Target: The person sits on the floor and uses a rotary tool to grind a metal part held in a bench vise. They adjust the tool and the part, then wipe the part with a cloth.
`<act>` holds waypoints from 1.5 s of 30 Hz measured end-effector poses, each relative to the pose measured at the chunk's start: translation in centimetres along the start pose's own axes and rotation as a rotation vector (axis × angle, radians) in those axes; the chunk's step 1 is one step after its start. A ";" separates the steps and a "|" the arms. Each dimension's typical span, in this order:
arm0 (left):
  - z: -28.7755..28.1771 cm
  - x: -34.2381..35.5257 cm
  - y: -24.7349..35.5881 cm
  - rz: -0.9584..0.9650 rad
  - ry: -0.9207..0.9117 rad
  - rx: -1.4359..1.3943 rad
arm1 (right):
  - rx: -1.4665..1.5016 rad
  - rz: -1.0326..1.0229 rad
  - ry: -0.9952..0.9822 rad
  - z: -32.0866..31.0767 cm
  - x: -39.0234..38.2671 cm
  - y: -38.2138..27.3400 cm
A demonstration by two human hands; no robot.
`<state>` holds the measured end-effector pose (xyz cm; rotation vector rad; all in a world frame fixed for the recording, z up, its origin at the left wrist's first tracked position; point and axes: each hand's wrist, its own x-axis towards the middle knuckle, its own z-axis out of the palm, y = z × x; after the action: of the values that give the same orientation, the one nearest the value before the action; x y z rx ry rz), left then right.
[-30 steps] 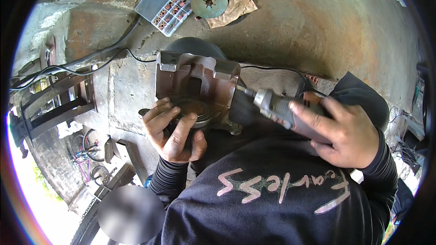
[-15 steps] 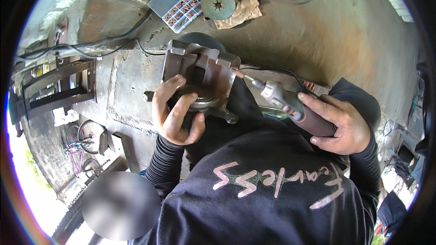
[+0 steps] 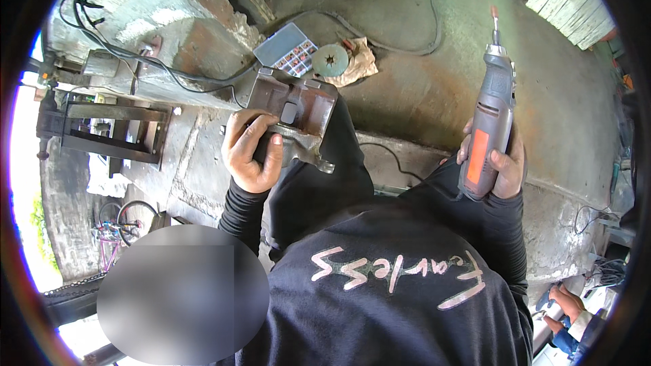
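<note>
Left hand: grip closed on the grey-brown, box-shaped cast-metal part, held beside the left leg, hollow side exposed. Right hand: grip wrapped around the grey handheld rotary tool with orange panel, slim tip directed away from the body, well apart from the casting. Beyond: clear plastic compartment case; round greenish disc overlapping crumpled brown paper.

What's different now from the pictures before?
The right hand has swung the rotary tool away from the metal casting, to the right, and its tip now points toward the picture's top. Nothing was let go. The left hand still holds the casting, and the round disc still lies beside the open organizer case.
</note>
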<state>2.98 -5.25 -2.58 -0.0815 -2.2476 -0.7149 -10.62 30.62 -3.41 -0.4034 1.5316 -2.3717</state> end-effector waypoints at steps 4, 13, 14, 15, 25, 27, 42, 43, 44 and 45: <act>-0.8 3.7 1.6 0.293 -0.008 0.014 | 0.277 0.016 0.051 -2.4 1.1 2.5; 3.9 14.6 4.1 0.710 -0.022 -0.005 | 0.502 0.131 0.350 -7.0 4.0 8.4; 5.0 15.4 4.2 0.732 -0.044 0.018 | 0.470 0.105 0.352 -7.1 4.0 8.5; 6.0 16.3 4.1 0.768 -0.080 0.039 | 0.428 0.078 0.345 -7.2 3.8 8.6; 21.1 17.4 -0.9 1.014 -0.727 0.485 | 0.405 0.040 0.369 -7.4 2.0 6.4; 23.2 16.3 -2.0 0.972 -0.727 0.460 | 0.362 0.034 0.390 -7.2 1.4 5.6; 25.2 17.4 -2.0 0.936 -0.791 0.072 | 0.478 0.178 0.580 -5.8 1.8 1.7; 24.8 17.9 -1.6 0.937 -0.782 0.046 | 0.471 0.187 0.601 -5.8 1.9 1.7; 24.5 18.4 -1.1 0.952 -0.777 0.026 | 0.467 0.199 0.627 -5.7 2.0 1.9; 24.1 18.9 -0.6 0.959 -0.798 0.039 | 0.478 0.191 0.632 -5.7 2.1 2.0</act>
<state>-26.34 3.78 -3.16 -1.5281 -2.4967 -0.0826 -14.60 33.77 -7.32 0.6203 1.0599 -2.7212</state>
